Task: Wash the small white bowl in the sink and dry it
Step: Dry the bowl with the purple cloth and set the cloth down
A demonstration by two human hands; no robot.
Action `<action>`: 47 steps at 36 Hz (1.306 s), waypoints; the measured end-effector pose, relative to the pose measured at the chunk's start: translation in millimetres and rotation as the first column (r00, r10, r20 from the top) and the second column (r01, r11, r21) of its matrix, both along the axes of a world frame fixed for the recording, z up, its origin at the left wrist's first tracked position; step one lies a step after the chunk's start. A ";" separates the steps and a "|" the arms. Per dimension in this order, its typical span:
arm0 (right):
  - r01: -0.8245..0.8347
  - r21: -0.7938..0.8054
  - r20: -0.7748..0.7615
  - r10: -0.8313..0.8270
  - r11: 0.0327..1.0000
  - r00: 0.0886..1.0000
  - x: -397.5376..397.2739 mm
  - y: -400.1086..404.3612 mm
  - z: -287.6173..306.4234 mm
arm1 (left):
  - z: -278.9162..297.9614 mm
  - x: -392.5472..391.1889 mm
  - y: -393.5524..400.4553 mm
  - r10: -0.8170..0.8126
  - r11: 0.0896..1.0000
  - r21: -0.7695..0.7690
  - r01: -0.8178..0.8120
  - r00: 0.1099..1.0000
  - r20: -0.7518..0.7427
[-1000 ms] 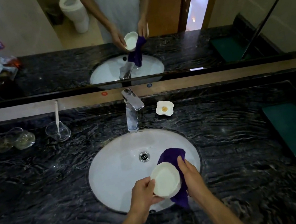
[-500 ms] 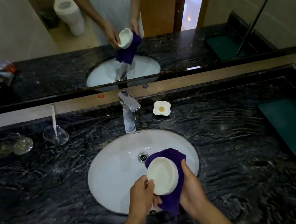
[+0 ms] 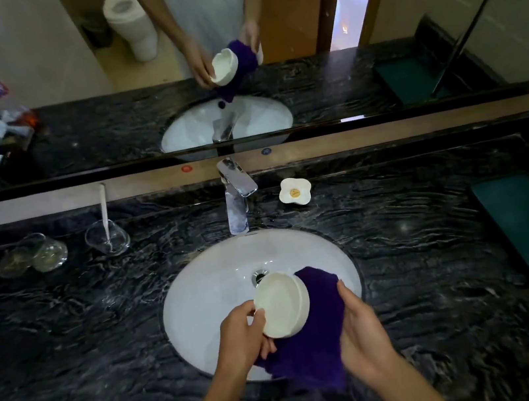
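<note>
Far left of the grip: two clear glass jars [image 3: 31, 258], contents unclear; clear glass cup [image 3: 108, 239] with a white stick in it. Left hand [image 3: 243, 337] pinches the rim of the small round white bowl [image 3: 283, 304], tilted, underside up, inside hidden, over the oval white sink [image 3: 203, 307]. Purple cloth [image 3: 308, 342] behind the bowl, right hand [image 3: 364, 333] closed on it, fingers partly hidden.

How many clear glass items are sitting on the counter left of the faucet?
3: a glass cup holding a toothbrush, and two overlapping glass pieces further left. Dim light may hide others.
</note>
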State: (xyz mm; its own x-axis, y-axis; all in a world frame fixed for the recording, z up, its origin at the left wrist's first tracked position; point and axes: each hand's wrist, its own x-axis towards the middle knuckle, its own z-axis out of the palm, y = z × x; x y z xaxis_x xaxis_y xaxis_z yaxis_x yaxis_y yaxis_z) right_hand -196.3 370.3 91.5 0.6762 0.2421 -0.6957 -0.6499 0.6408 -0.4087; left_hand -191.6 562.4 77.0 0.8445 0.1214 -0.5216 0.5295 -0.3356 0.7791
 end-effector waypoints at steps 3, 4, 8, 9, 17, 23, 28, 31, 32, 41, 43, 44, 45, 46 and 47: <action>0.005 -0.028 0.002 -0.005 1.000 1.000 5.3 8.6 4.5 | 4.6 4.0 -4.0 -0.033 0.999 0.000 0.033 0.999 0.007; 0.001 -0.025 0.003 -0.001 1.000 1.000 5.7 12.6 5.6 | 5.6 5.4 -5.6 -0.037 0.999 -0.001 0.037 0.999 0.009; -0.035 0.038 0.002 0.035 0.999 0.999 4.1 24.0 10.8 | 8.8 9.5 -8.2 -0.030 0.999 0.029 0.029 0.999 0.019; -0.049 0.047 0.004 0.049 0.998 0.999 3.0 25.2 11.1 | 8.6 10.1 -7.5 -0.029 0.999 0.033 0.029 0.999 0.020; -0.042 0.030 -0.026 0.043 0.999 0.999 -5.4 8.3 10.1 | -2.6 6.7 8.3 0.005 0.999 0.033 -0.006 1.000 0.018; -0.034 -0.099 0.034 0.037 0.995 0.999 -2.4 -7.5 19.7 | 0.3 4.9 17.4 -0.029 0.997 -0.068 0.032 0.998 0.049; -0.128 -0.404 0.089 0.178 0.906 0.980 6.6 6.4 29.9 | 6.3 2.2 15.0 -0.110 0.962 -0.243 0.124 0.992 0.068; -0.238 -0.516 0.058 0.310 0.823 0.949 16.0 7.8 37.8 | 12.9 1.2 15.6 -0.152 0.925 -0.346 0.159 0.987 0.046; -0.283 -0.548 0.039 0.362 0.787 0.931 19.7 8.2 40.9 | 15.0 1.4 16.5 -0.179 0.912 -0.369 0.180 0.983 0.037; -0.484 -0.645 -0.062 0.591 0.591 0.804 38.1 16.8 46.4 | 15.4 4.4 12.6 -0.227 0.922 -0.324 0.210 0.974 -0.015; -0.420 -0.668 -0.042 0.533 0.614 0.845 34.8 18.5 37.9 | 11.0 4.8 10.4 -0.151 0.940 -0.311 0.139 0.988 -0.016; -0.388 -0.668 -0.032 0.496 0.635 0.868 31.1 19.4 34.8 | 9.3 5.1 8.7 -0.113 0.949 -0.297 0.103 0.994 -0.016; -0.359 -0.662 -0.023 0.461 0.658 0.887 27.6 19.9 31.5 | 7.6 5.6 6.8 -0.072 0.958 -0.278 0.066 0.997 -0.010; -0.328 -0.656 -0.016 0.422 0.680 0.907 24.4 20.8 28.3 | 6.1 5.9 4.6 -0.031 0.966 -0.256 0.030 1.000 0.001; -0.295 -0.653 -0.008 0.383 0.698 0.924 21.6 22.6 28.0 | 5.2 5.8 2.2 0.005 0.973 -0.231 -0.002 1.000 0.016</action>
